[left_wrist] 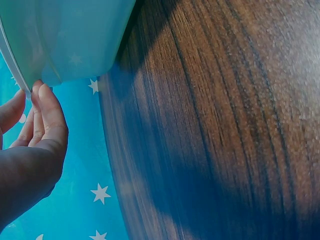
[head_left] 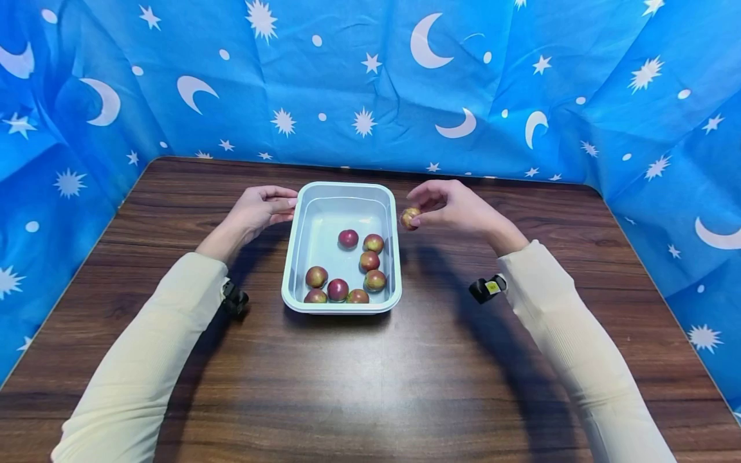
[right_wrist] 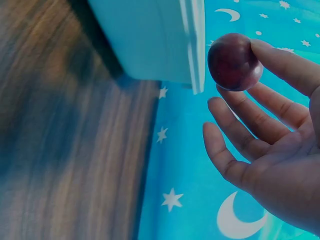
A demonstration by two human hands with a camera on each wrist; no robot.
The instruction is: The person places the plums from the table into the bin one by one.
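A white rectangular tub (head_left: pixel 341 191) stands on the table with several red and yellow-green plums (head_left: pixel 348 238) inside, mostly toward its near and right sides. My left hand (head_left: pixel 263 209) pinches the tub's left rim between thumb and fingers; the left wrist view shows the fingertips (left_wrist: pixel 44 92) right at the rim's edge. Just right of the tub, my right hand (head_left: pixel 451 206) holds one more plum (right_wrist: pixel 235 62) between thumb and fingertips, near rim height. In the right wrist view its other fingers are spread and loosely bent.
The dark wood-grain table (head_left: pixel 359 386) has a blue cloth (head_left: pixel 347 77) with white moons and stars hanging behind it and at both sides. Black wrist cameras (head_left: pixel 487 288) are strapped at both sleeves.
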